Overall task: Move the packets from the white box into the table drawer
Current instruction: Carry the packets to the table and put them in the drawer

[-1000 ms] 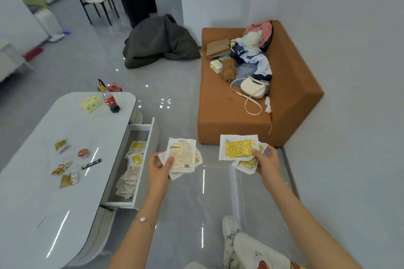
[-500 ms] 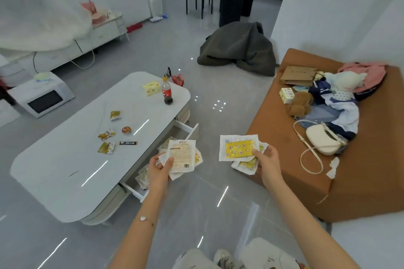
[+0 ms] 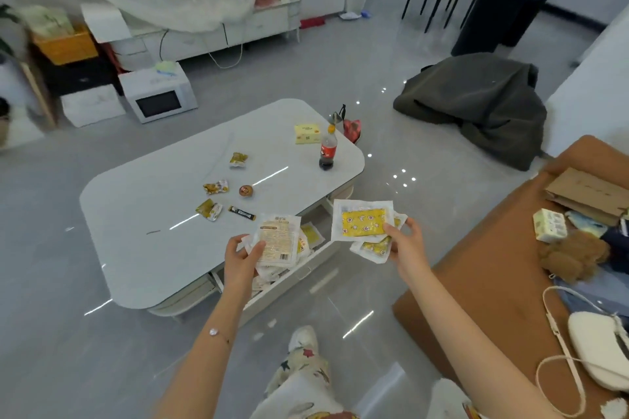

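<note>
You hold the packets in two small stacks above the open drawer (image 3: 299, 277). Your left hand (image 3: 240, 260) grips one stack (image 3: 277, 240) with its printed back side up, its fingers (image 3: 255, 248) curled round the near left edge. Your right hand (image 3: 406, 248) pinches the other stack (image 3: 362, 223), yellow star-patterned face up, by its right edge. More packets (image 3: 311, 235) lie in the drawer, which is pulled out from the near right side of the white table (image 3: 153, 241). On the table sit several snack wrappers (image 3: 215, 187), a dark sachet (image 3: 242, 213), a cola bottle (image 3: 327, 153) and a yellow box (image 3: 307, 134). An orange sofa (image 3: 493, 282) stands to the right, a dark coat (image 3: 476, 105) lies on the floor beyond, and a microwave (image 3: 158, 97) sits on the floor at far left.
</note>
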